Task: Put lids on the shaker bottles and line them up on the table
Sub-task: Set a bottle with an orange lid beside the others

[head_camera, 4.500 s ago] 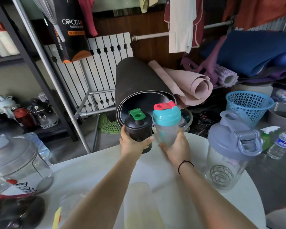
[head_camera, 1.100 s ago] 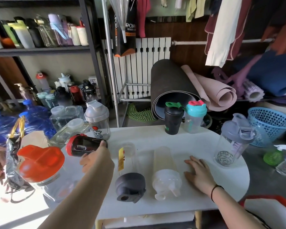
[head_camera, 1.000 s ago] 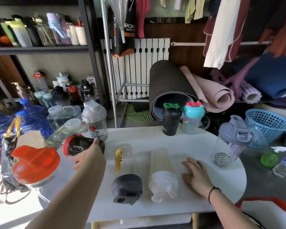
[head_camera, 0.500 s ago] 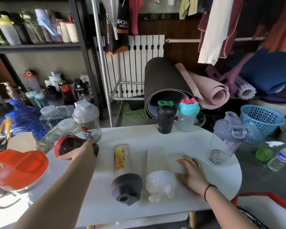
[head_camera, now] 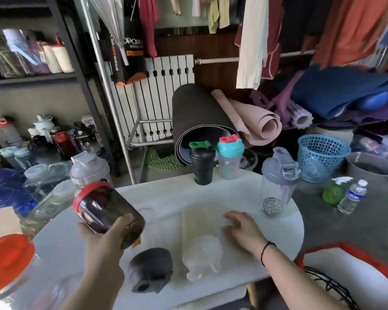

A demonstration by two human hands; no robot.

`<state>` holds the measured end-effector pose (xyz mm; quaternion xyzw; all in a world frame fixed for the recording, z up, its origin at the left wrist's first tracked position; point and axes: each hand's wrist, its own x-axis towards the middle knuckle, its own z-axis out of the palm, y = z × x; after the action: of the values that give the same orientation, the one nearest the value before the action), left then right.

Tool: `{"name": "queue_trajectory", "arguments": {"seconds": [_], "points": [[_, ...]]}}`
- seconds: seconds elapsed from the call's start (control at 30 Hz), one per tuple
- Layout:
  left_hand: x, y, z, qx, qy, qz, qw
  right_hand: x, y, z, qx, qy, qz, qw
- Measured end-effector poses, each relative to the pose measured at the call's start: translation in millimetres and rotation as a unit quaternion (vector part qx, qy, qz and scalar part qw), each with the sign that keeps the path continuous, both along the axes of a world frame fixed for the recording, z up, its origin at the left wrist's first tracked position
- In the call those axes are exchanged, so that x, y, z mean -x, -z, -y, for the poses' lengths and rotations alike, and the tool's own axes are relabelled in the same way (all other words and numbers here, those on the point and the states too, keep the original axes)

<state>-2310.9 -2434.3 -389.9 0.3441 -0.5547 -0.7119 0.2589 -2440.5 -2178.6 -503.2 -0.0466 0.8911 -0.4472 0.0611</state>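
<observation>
While clear of table (head_camera: pixel 244 189), lifted bottle (head_camera: pixel 108 211).

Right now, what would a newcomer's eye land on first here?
The left hand holding a dark red-lidded bottle tilted above the white table. Next, two capped bottles lying near the front edge, dark-lidded and white-lidded, beside the flat right hand.

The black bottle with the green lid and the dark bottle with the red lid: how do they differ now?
The black bottle stands upright at the table's far edge, untouched; the dark red-lidded bottle is tilted in the air, gripped by the left hand. The black bottle is opaque; the dark red-lidded bottle is glossy and translucent brown. Both already wear lids.
</observation>
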Motion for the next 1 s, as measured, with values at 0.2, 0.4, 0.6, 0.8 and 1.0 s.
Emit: {"name": "queue_trajectory", "arguments": {"seconds": [0.2,0.4,0.6,0.8,1.0], "points": [[30.8,-14.5,-41.6,0.136,0.264,-0.136,0.945,-13.9,-91.9,31.7,0.265,-0.105,-0.012,0.958],[86.3,-30.8,-53.5,0.124,0.448,-0.136,0.875,6.3,-137.7,50.8,0.234,-0.184,-0.046,0.953],[118.8,-30.8,-44.0,0.145,0.435,-0.050,0.887,32.1,-120.4,51.6,0.177,-0.139,-0.141,0.964],[154.0,-7.7,-36.1,0.229,0.267,-0.021,0.936,49.7,-98.9,71.3,0.126,-0.151,-0.104,0.975],[194.3,13.8,25.2,0.314,0.186,0.070,0.928,58.8,-51.2,39.4,-0.023,-0.109,0.008,0.994]]}}
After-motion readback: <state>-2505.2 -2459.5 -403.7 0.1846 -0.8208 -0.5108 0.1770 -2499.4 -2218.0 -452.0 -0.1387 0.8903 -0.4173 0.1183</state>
